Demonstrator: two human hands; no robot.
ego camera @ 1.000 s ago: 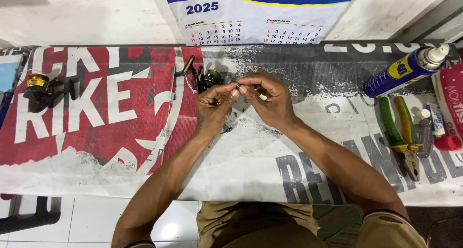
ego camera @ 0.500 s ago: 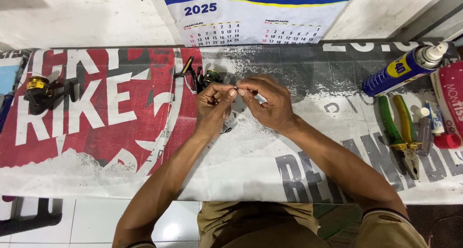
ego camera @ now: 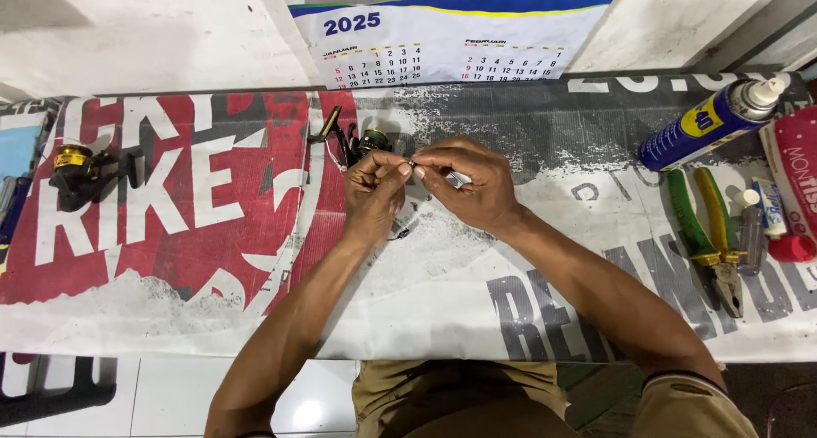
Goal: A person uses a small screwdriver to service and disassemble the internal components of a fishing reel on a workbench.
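Little changed since a second ago: left hand (ego camera: 373, 191) and right hand (ego camera: 471, 183) still pinching a small metal part (ego camera: 457, 179) together above the printed banner (ego camera: 255, 259), work steady. Behind them a partly stripped fishing reel (ego camera: 353, 142); another reel (ego camera: 77, 172) far left, pliers (ego camera: 713, 234) and spray can (ego camera: 711, 123) right, nothing obstructing.

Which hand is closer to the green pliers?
The right hand. It sits nearer the middle of the bench, with the green pliers off to its right. The left hand is farther away, beyond the right hand.
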